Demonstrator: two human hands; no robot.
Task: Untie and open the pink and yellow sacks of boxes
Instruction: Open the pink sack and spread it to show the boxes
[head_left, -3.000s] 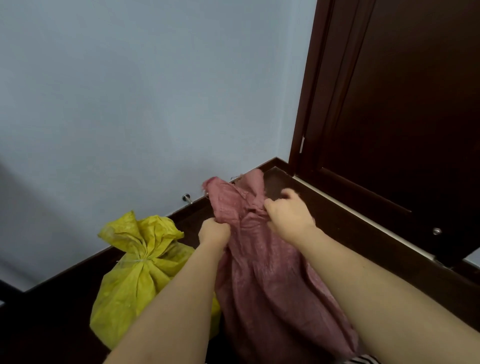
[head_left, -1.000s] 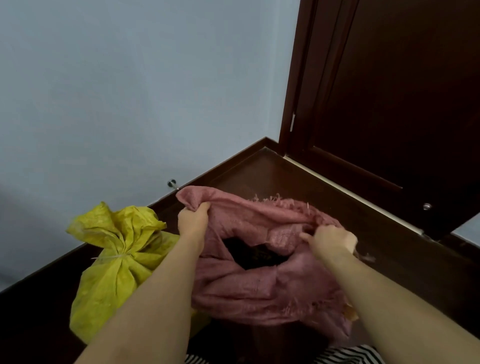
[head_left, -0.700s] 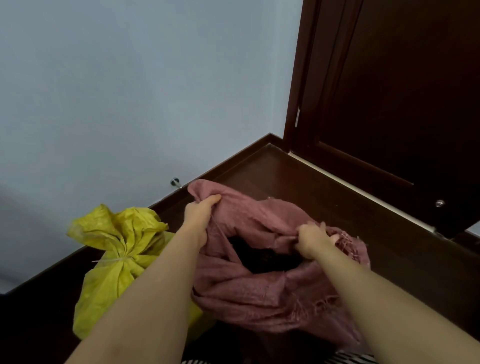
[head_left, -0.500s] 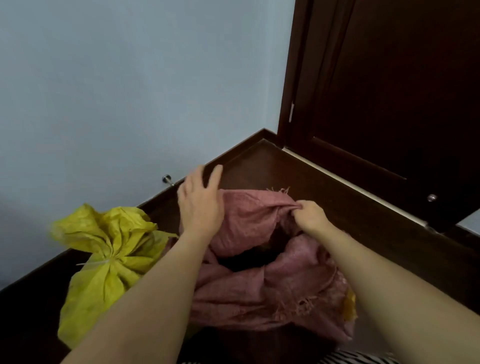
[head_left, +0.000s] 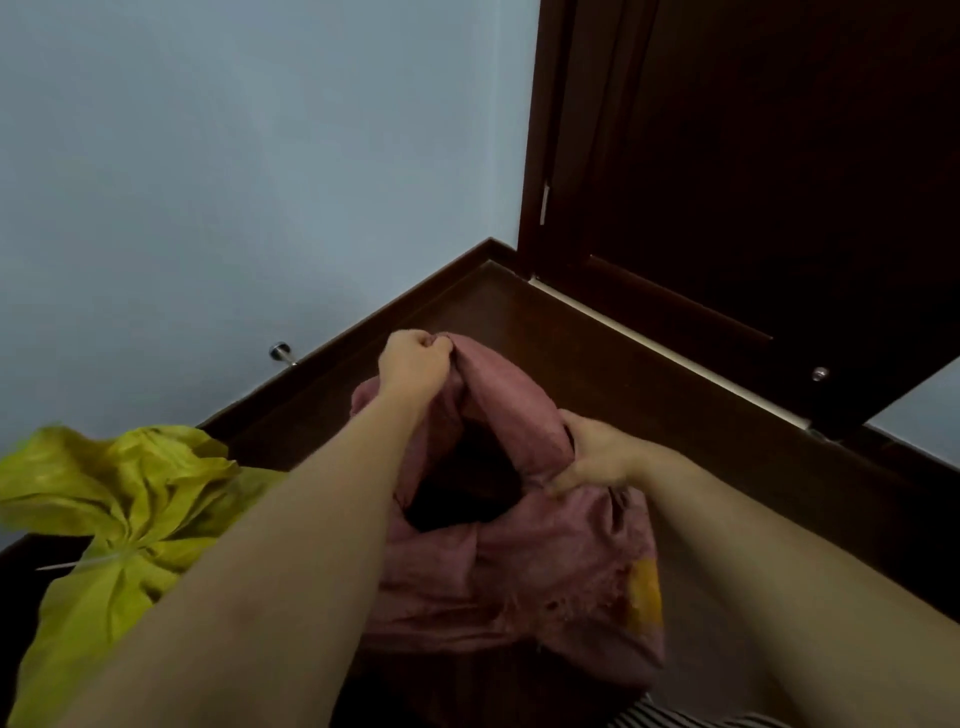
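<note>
Pink sack gapes, rim seemingly bunched in clenched left hand and right hand fingers.

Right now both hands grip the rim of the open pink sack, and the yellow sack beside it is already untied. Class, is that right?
Not quite. The yellow sack is tied shut at its neck, as the head view shows. The rest holds: the left hand and right hand grip the rim of the open pink sack.

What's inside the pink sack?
The pink sack, held by the left hand and right hand, has an open mouth. Inside looks only dark; any contents are hidden.
</note>
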